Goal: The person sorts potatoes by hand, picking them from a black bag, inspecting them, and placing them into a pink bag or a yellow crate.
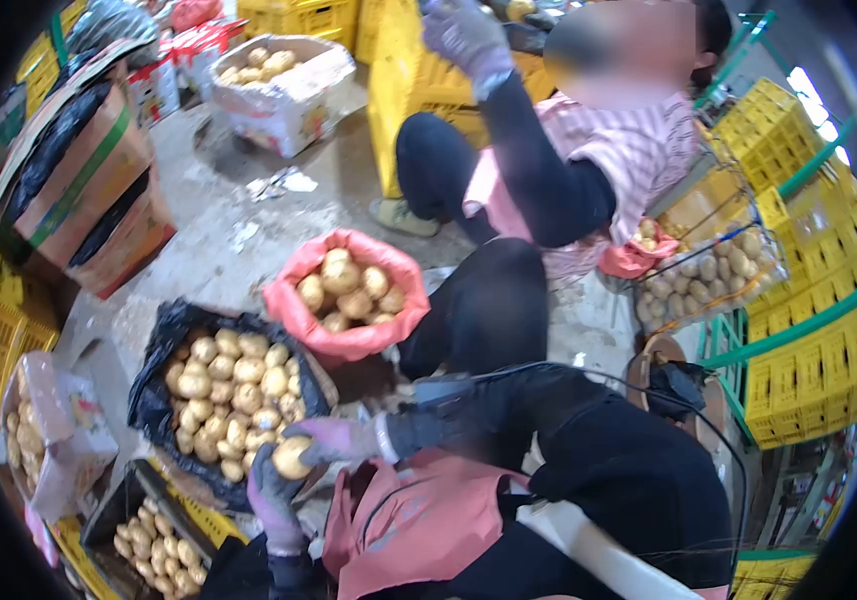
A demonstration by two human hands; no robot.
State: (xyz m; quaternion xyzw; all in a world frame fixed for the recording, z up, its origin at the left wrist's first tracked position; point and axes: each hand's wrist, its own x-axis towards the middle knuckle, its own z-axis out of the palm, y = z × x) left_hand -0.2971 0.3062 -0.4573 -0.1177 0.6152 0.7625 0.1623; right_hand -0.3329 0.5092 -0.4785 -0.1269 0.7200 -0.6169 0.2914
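A large round potato (294, 457) is held between my two gloved hands, above a carton lined with black plastic. My left hand (274, 498) closes round its lower left side. From the right, my right hand (337, 441) grips the same potato, its fingers partly hidden. Many potatoes (229, 385) fill the carton beneath, whose black plastic liner (149, 375) folds over the rim. Just beyond stands a pink bag (354, 345) with its top rolled open and potatoes inside.
A co-worker (589, 160) sits across, one gloved hand raised. Potatoes lie in a white carton (294, 105), a dark-lined crate (214, 540) and a wire-framed crate (709, 280). Yellow crates (809, 375) stack at right. A tall cardboard box (99, 190) stands at left.
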